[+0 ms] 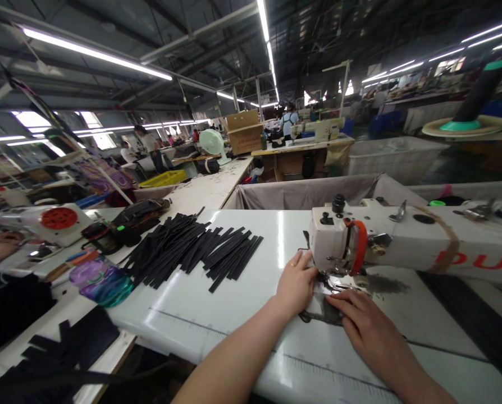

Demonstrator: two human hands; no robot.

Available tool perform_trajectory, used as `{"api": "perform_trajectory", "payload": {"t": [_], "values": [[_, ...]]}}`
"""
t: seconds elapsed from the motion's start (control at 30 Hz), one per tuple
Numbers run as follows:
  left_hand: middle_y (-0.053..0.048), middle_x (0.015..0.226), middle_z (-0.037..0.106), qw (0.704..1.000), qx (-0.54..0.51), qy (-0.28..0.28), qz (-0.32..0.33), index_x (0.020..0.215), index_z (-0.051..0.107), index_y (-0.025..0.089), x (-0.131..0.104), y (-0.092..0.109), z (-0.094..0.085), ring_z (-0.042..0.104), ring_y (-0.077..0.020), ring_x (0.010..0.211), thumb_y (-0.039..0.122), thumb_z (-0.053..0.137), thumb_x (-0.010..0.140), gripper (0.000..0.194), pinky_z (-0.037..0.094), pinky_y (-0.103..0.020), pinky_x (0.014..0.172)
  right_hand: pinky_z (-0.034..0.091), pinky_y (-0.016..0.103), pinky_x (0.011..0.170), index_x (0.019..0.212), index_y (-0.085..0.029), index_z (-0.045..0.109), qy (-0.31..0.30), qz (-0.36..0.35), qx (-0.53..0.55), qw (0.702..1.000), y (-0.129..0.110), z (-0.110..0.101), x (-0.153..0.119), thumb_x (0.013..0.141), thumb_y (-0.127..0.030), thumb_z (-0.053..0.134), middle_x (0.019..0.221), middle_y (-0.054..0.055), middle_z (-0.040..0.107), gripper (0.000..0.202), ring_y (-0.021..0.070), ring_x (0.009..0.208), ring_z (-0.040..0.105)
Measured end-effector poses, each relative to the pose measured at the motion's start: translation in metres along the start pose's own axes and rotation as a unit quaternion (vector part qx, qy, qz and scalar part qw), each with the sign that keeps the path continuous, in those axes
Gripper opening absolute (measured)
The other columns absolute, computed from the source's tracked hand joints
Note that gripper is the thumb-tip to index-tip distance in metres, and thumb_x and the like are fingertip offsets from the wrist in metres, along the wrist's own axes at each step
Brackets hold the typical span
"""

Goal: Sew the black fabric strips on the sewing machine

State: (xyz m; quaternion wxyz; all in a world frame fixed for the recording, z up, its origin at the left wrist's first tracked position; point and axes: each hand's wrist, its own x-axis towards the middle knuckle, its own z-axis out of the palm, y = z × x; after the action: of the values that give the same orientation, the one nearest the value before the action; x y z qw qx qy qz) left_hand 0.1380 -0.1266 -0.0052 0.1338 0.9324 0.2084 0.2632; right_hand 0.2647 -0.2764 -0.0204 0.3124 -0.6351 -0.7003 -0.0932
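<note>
Touching dark-edged piece [323, 307] — right hand [365, 315]

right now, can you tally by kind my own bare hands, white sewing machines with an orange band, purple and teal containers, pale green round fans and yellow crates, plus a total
Your bare hands, left hand and right hand: 2
White sewing machine with orange band: 1
Purple and teal container: 1
Pale green round fan: 1
Yellow crate: 1
Total: 6
</note>
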Motion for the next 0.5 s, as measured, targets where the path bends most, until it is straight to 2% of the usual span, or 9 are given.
{"api": "perform_trajectory", "payload": {"t": [0.1,0.23,0.33,0.4,0.5], "values": [[-0.009,0.122,0.061,0.999,0.024,-0.030,0.020,0.090,0.068,0.017,0.003,-0.007,-0.004,0.046,-0.0256,0.127,0.010,0.054,0.090,0.015,0.040,-0.046,0.110,0.055,0.042,0.085,0.108,-0.020,0.065,-0.006,0.001,0.002,1.000,-0.002,-0.001,0.001,0.085,-0.006,0.042,0.104,0.008,0.063,0.036,0.0234,0.096,0.061],[-0.006,0.113,0.065,0.997,0.007,-0.057,0.044,0.090,0.067,0.018,-0.002,-0.014,-0.027,0.046,-0.0247,0.126,0.011,0.063,0.085,0.009,0.039,-0.044,0.110,0.054,0.041,0.086,0.110,-0.019,0.064,-0.018,0.014,0.014,1.000,-0.004,-0.003,0.001,0.084,-0.005,0.042,0.104,0.008,0.063,0.037,0.0233,0.097,0.060],[-0.004,0.098,0.067,0.995,0.003,-0.097,0.017,0.089,0.065,0.018,-0.009,-0.014,-0.044,0.056,-0.0222,0.106,0.012,0.066,0.084,0.008,0.046,-0.038,0.096,0.052,0.041,0.089,0.112,-0.020,0.064,-0.026,0.025,0.021,0.999,-0.003,-0.003,-0.001,0.085,-0.004,0.043,0.107,0.008,0.062,0.038,0.0232,0.100,0.059],[-0.004,0.093,0.066,0.991,0.017,-0.132,-0.008,0.093,0.064,0.018,-0.012,-0.010,-0.051,0.057,-0.0218,0.095,0.013,0.066,0.084,0.010,0.047,-0.036,0.086,0.051,0.041,0.091,0.113,-0.021,0.063,-0.030,0.029,0.025,0.999,-0.002,-0.001,-0.002,0.086,-0.004,0.042,0.109,0.008,0.061,0.038,0.0231,0.102,0.058],[-0.005,0.095,0.065,0.984,0.014,-0.178,-0.014,0.099,0.064,0.018,-0.015,-0.002,-0.055,0.056,-0.0222,0.093,0.015,0.066,0.084,0.014,0.045,-0.033,0.084,0.051,0.042,0.091,0.113,-0.021,0.062,-0.031,0.030,0.028,0.999,-0.001,-0.001,-0.003,0.086,-0.005,0.042,0.109,0.008,0.061,0.037,0.0234,0.103,0.058]]}}
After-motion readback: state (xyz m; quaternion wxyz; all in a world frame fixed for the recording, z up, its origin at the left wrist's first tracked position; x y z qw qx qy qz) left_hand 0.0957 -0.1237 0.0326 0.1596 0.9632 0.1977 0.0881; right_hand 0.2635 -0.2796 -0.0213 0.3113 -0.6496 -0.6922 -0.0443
